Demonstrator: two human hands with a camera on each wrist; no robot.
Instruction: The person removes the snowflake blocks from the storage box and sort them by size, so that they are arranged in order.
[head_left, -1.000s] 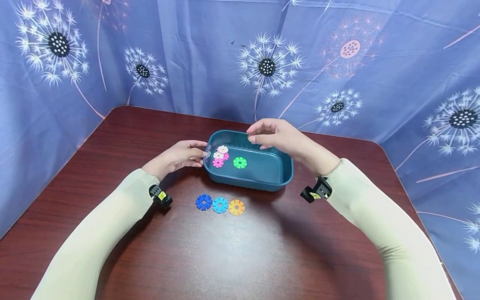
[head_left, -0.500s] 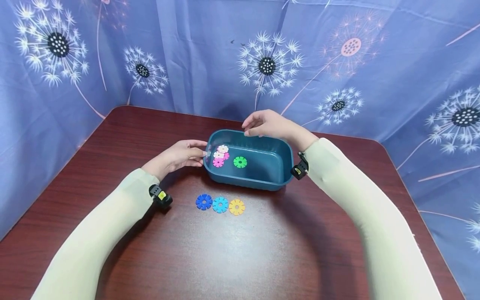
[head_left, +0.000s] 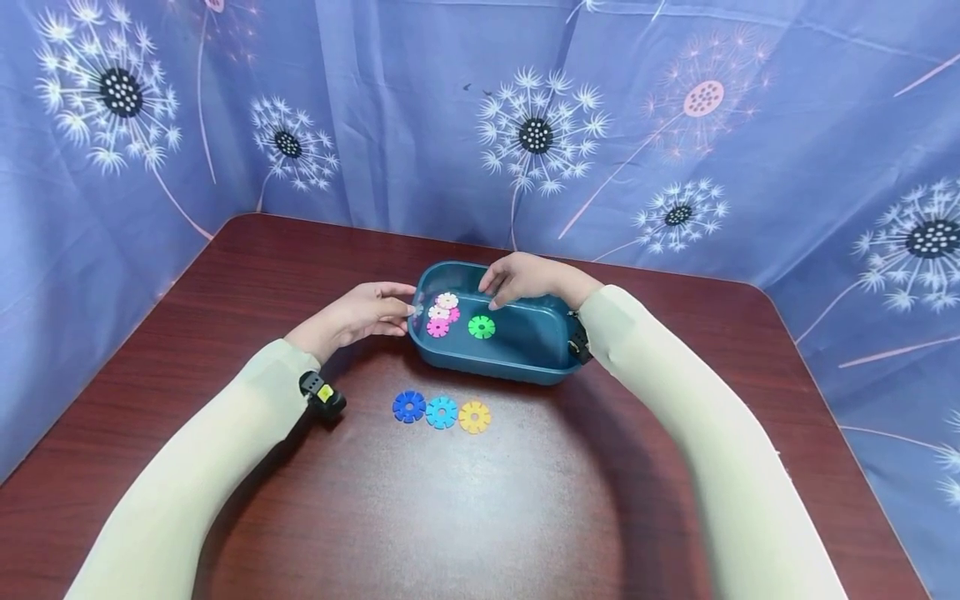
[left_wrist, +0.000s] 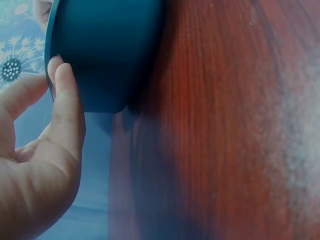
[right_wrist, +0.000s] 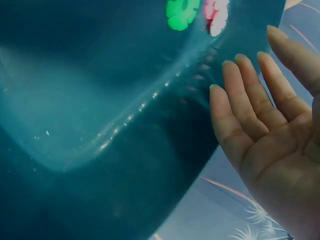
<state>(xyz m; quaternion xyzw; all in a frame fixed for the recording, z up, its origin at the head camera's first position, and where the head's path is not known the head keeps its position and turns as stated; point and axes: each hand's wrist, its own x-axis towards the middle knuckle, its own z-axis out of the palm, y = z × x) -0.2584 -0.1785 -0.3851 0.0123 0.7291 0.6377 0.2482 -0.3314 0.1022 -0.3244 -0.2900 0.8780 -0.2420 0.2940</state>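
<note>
My left hand (head_left: pixel 360 315) holds the left end of a dark teal plastic tub (head_left: pixel 491 367), thumb and fingertips at its rim. The left wrist view shows the thumb against the tub's wall (left_wrist: pixel 107 55). My right hand (head_left: pixel 528 279) reaches over the tub with its palm bare and fingers loosely bent, as the right wrist view shows. Inside the tub lie a green slotted plastic disc (head_left: pixel 482 327), near my right fingertips, and several overlapping pink and white discs (head_left: pixel 438 327) at the left end.
In front of the tub, a dark blue disc (head_left: pixel 409 407), a light blue disc (head_left: pixel 442 412) and a yellow disc (head_left: pixel 475 417) lie in a row on the brown table (head_left: pixel 450 517). A blue dandelion-print curtain (head_left: pixel 420 125) hangs behind.
My right hand has shifted left and, after rising a little, dropped lower into the tub toward the green disc. The left hand and the discs have stayed put.
</note>
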